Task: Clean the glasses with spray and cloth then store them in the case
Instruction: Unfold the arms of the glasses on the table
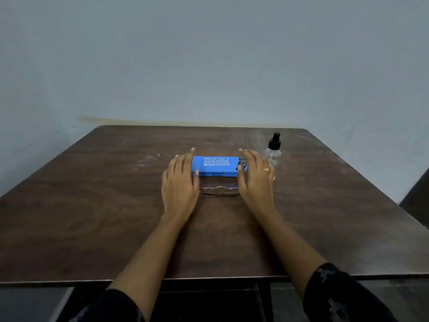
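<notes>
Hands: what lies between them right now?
Between the left hand and right hand, the head view shows the blue case, with the folded glasses before it.

Glasses [219, 190] ends hidden behind both hands, case [216, 166] small print unreadable (too blurred)

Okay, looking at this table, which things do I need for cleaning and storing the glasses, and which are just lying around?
Needed for the job:
- glasses, folded, near side of the case
- blue case, closed, between left hand and right hand
- spray bottle, upright, right of the case

Just lying about:
- nothing else on the table; no cloth is visible
</notes>
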